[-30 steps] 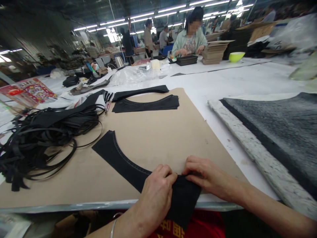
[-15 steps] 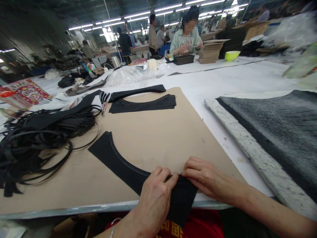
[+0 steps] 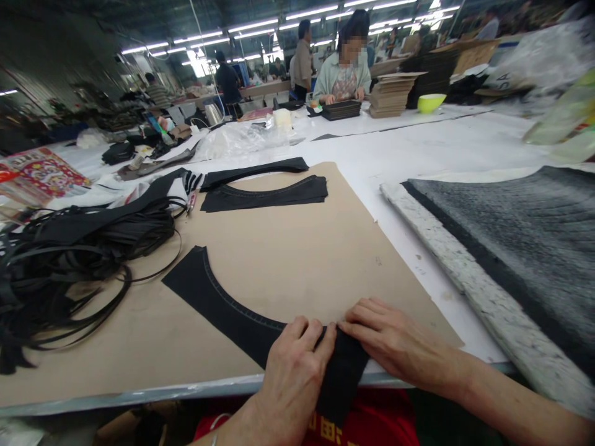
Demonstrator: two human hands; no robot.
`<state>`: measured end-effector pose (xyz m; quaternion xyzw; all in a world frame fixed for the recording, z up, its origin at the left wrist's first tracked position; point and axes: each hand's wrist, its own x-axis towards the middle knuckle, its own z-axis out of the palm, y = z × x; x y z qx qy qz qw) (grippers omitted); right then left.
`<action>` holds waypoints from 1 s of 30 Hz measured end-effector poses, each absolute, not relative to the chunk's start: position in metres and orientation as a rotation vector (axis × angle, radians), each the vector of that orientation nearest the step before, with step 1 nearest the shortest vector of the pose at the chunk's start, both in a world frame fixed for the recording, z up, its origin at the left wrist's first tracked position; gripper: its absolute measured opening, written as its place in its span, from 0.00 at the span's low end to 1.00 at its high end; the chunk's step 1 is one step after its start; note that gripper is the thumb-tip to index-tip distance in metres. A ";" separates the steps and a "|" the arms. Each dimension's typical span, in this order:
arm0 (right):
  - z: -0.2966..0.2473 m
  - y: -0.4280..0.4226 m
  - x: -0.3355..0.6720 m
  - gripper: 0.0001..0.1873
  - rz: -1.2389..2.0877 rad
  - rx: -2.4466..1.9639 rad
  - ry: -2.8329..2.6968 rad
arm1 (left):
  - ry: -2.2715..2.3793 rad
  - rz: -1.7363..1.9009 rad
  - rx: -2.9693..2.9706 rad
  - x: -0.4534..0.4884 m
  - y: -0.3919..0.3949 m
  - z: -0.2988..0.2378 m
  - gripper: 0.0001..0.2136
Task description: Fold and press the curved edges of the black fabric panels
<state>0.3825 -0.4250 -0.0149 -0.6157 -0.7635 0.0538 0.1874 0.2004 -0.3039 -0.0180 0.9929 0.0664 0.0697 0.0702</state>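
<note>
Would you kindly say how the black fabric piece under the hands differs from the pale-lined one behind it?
The left hand and right hand touch the front piece, not the rear piece. The front piece overhangs the table edge; the rear piece lies on brown sheet. Both are black and curved.

Black fabric (image 3: 227, 317) partly hidden by hands (image 3: 295, 362)

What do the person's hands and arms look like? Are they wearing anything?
Both the left hand and right hand are bare, with no gloves. No sleeves show on the forearms. A thin, silvery bracelet circles the left wrist.
</note>
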 end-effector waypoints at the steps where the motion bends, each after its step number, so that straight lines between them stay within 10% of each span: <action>1: -0.014 -0.426 0.382 0.14 0.150 -1.728 -2.135 | 0.196 0.212 3.002 0.200 -0.305 -0.019 0.18; 30: -0.015 -0.448 0.350 0.30 0.083 -1.991 -1.772 | 0.204 0.369 3.085 0.198 -0.309 -0.022 0.20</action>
